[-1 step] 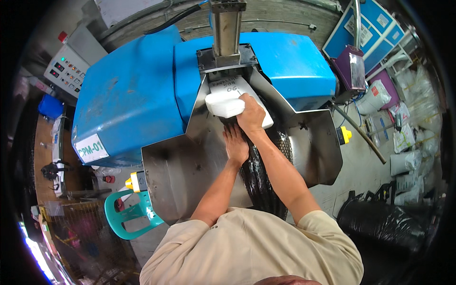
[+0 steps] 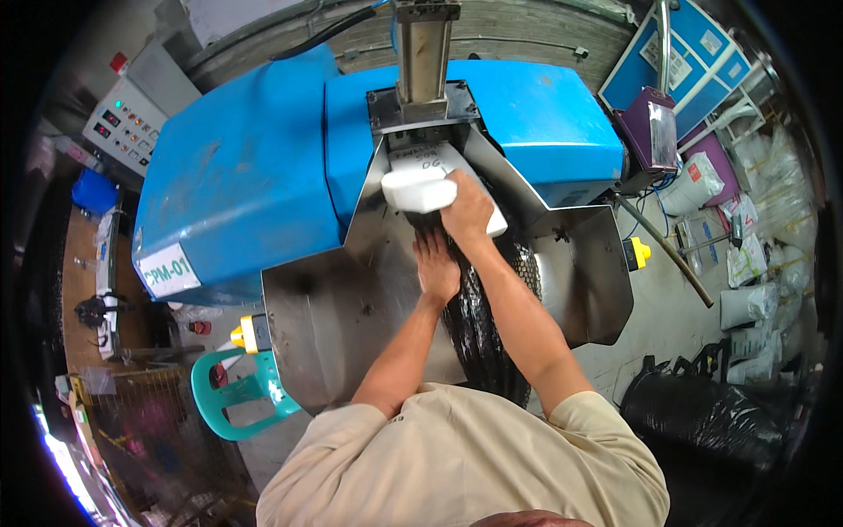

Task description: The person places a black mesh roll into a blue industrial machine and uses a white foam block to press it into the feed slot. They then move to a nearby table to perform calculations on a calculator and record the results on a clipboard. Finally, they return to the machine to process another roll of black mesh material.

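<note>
My right hand [image 2: 468, 209] is closed round the raised handle of a white pusher block [image 2: 417, 192], whose flat board has handwriting on it. The block lies in the narrow throat of a metal feed chute [image 2: 338, 321], below an upright steel cylinder [image 2: 424, 61]. Just behind it, my left hand [image 2: 436, 270] lies flat, fingers stretched forward, on a bundle of shiny black plastic sheet [image 2: 479, 329]. That bundle runs from near my body up the chute and under the block. Its far end is hidden.
Blue machine covers [image 2: 237, 176] flank the chute. Yellow-topped switch boxes [image 2: 253, 334] [image 2: 637, 253] sit at both its sides. A green plastic chair [image 2: 230, 413] and a control panel [image 2: 125, 123] stand left. At right are a leaning metal pipe [image 2: 667, 255], white sacks [image 2: 698, 186] and a black bag [image 2: 702, 413].
</note>
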Demonstrator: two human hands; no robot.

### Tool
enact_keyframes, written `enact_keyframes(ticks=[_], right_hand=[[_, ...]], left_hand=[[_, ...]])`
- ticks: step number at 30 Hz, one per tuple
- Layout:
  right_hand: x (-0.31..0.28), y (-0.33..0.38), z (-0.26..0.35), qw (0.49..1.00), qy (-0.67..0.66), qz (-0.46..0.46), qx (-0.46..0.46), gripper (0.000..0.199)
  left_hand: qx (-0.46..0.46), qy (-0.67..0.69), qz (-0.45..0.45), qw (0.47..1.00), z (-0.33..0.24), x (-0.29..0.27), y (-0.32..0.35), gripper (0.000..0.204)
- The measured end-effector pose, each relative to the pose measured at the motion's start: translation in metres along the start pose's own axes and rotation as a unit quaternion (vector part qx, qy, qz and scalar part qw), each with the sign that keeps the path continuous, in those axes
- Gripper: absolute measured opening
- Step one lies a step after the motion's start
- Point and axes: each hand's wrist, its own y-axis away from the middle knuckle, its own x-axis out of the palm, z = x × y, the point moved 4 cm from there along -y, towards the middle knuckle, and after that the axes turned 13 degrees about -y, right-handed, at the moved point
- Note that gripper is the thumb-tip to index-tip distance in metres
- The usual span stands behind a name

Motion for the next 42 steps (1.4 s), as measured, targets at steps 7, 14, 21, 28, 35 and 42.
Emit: enact_keyframes(ticks=[7, 14, 21, 28, 35, 42], right_hand=[[-0.147, 0.046, 0.06, 0.983, -0.165, -0.04, 0.069, 0.025], [-0.33, 0.213, 0.058, 0.92, -0.208, -0.137, 0.303, 0.042], [-0.349, 0.259, 0.083, 0.919, -0.178, -0.158, 0.316, 0.043], [-0.246, 0.128, 0.093, 0.987, -0.112, -0.058, 0.098, 0.025], [-0.071, 0.065, 0.048, 0.991, 0.133, 0.017, -0.012, 0.032], [0.001, -0.01, 0.057, 0.99, 0.123, 0.008, -0.067, 0.028]], left_hand=[[-0.035, -0.021, 0.042, 0.998, 0.006, 0.027, -0.003, 0.067], [-0.022, 0.086, 0.051, 0.995, 0.017, -0.001, 0.005, 0.073], [0.003, 0.193, 0.027, 0.981, 0.035, -0.016, 0.096, 0.077], [0.021, 0.316, 0.096, 0.944, 0.063, -0.084, 0.194, 0.087], [-0.057, 0.371, 0.119, 0.919, 0.083, -0.129, 0.223, 0.084], [-0.107, 0.356, 0.141, 0.918, 0.107, -0.132, 0.245, 0.076]])
